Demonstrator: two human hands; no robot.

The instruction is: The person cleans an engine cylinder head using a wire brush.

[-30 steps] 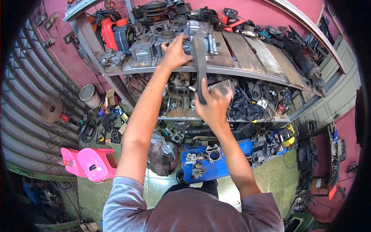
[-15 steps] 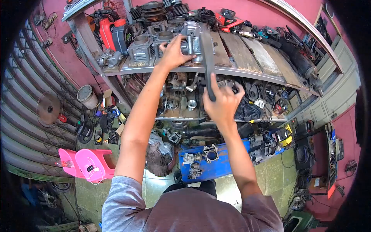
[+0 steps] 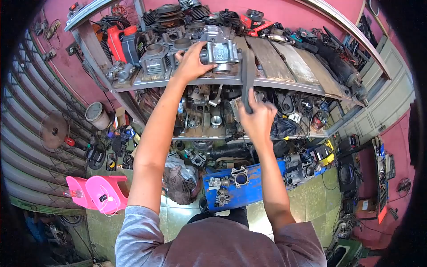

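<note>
My left hand (image 3: 192, 66) grips a silver carburetor (image 3: 220, 54) from its left side, at the front edge of the metal-framed shelf (image 3: 169, 82). The carburetor's round end points down toward me. In my right hand (image 3: 258, 116) is a long, flat, dark grey strip-like tool (image 3: 248, 73), pointing up and away from me. Its far end is blurred and lies just right of the carburetor. The fingers of my right hand are wrapped round its lower end. Left of the carburetor stand grey engine cylinders (image 3: 154, 60).
Wooden planks (image 3: 275, 62) cover the shelf to the right. A red jug (image 3: 116, 42) stands at its left. The lower shelf holds many engine parts. Below, a blue surface (image 3: 242, 191) bears a gasket and small carburetors. Pink stools (image 3: 104, 189) stand at left.
The carburetor has turned in my left hand, showing a different face. My right hand and the strip-like tool have shifted slightly right and toward me. The view has shifted slightly.
</note>
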